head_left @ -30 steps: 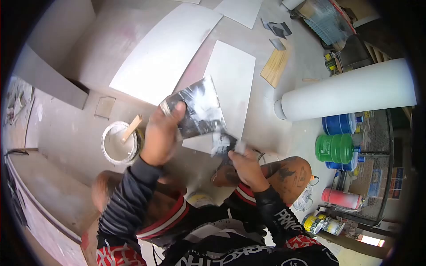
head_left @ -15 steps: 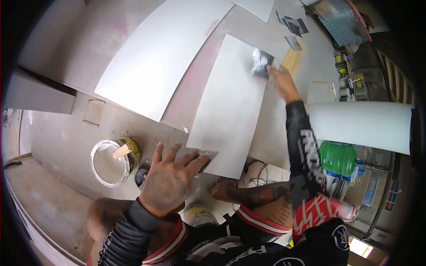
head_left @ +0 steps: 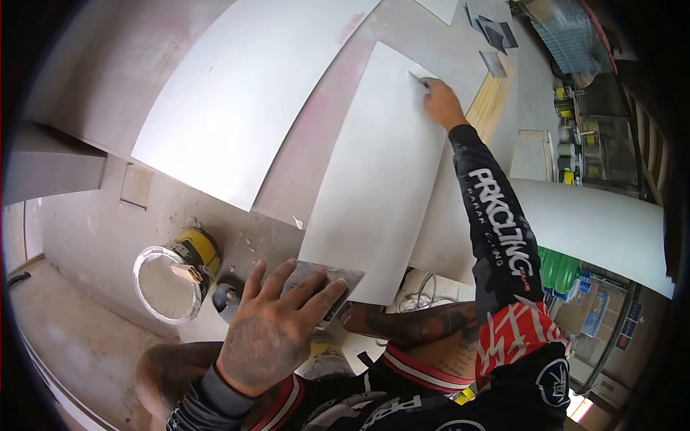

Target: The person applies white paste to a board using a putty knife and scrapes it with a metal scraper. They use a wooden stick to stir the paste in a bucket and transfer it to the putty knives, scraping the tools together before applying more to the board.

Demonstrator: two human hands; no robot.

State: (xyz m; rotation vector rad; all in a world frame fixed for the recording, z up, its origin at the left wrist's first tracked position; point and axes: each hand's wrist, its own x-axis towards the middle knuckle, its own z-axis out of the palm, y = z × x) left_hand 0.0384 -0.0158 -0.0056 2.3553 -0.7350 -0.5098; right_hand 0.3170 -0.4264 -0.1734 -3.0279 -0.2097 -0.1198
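Observation:
My right hand (head_left: 443,103) grips a putty scraper (head_left: 418,79) near the far end of a long white board (head_left: 374,165). The blade is tilted against the board's surface, so its face hardly shows. Close to the board's near end, my left hand (head_left: 284,312) has its fingers laid across a second flat metal scraper (head_left: 348,280); the thumb is hidden beneath. Left of that hand stands an open bucket of white putty (head_left: 167,287), with a wooden stick (head_left: 186,273) in it.
A larger white board (head_left: 237,93) lies to the left. Wooden strips (head_left: 489,104) and several dark sheets (head_left: 497,32) lie beyond the right hand. At the right are another white panel (head_left: 589,219), a green water jug (head_left: 558,270) and shelves with cans (head_left: 568,136).
My right hand has turned its scraper down onto the far part of the board; the white putty heaped on the blade earlier no longer shows. The left hand keeps its scraper. The view has shifted slightly.

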